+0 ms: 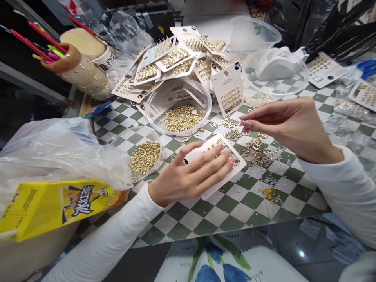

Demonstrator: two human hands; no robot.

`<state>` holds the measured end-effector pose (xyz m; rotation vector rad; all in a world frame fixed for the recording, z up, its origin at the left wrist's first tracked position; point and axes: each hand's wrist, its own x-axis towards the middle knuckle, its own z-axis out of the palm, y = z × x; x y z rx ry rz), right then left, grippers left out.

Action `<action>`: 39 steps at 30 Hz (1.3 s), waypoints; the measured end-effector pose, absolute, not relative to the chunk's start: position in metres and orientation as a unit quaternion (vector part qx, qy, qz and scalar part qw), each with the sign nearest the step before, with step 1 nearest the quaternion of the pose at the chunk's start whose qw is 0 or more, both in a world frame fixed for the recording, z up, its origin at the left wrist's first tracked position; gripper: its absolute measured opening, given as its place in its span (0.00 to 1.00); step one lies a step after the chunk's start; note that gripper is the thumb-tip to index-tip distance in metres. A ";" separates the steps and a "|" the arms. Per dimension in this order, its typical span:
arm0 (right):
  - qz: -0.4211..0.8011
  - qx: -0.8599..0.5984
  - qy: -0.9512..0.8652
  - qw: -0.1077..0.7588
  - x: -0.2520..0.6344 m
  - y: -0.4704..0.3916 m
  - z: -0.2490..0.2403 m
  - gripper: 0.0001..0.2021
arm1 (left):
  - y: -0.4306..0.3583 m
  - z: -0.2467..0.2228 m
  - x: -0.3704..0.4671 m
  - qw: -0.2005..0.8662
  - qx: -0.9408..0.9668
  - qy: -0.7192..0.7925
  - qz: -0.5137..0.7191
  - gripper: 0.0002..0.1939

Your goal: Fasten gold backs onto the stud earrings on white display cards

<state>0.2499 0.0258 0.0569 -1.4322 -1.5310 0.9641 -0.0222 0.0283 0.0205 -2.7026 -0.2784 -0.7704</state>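
My left hand (190, 172) lies flat with fingers stretched over a white earring card (212, 189) on the table. Gold earrings sit in rows on that card, partly covered by my fingers. Just beyond it, my right hand (296, 127) is closed in a pinch, thumb against forefinger; whatever is between the tips is too small to make out. Below these fingertips are loose gold hooked or hoop-like pieces (256, 152), with paler ones (230, 127) to their left. Small gold studs fill part of a clear round tub (210, 105) and a lower clear dish (113, 143).
Filled earring cards (176, 58) are heaped behind the tub. Clear plastic containers (274, 33) stand at the back right. A pen cup (85, 74) leans at the left, above a plastic bag (58, 145) and a yellow drink carton (38, 207). Tiny clear bits dot the checkered tabletop (188, 223).
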 end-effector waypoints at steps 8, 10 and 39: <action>0.353 -0.435 -0.750 0.350 0.240 0.022 0.053 0.03 | 0.031 0.014 -0.019 0.169 -0.937 -0.090 -0.293 0.14; 0.348 -0.421 -0.767 0.335 0.240 0.024 0.052 0.03 | 0.032 0.014 -0.020 0.167 -0.935 -0.093 -0.300 0.14; 0.209 -0.294 -0.857 0.369 0.237 0.022 0.036 0.04 | 0.033 0.013 -0.022 0.127 -0.924 -0.133 -0.335 0.19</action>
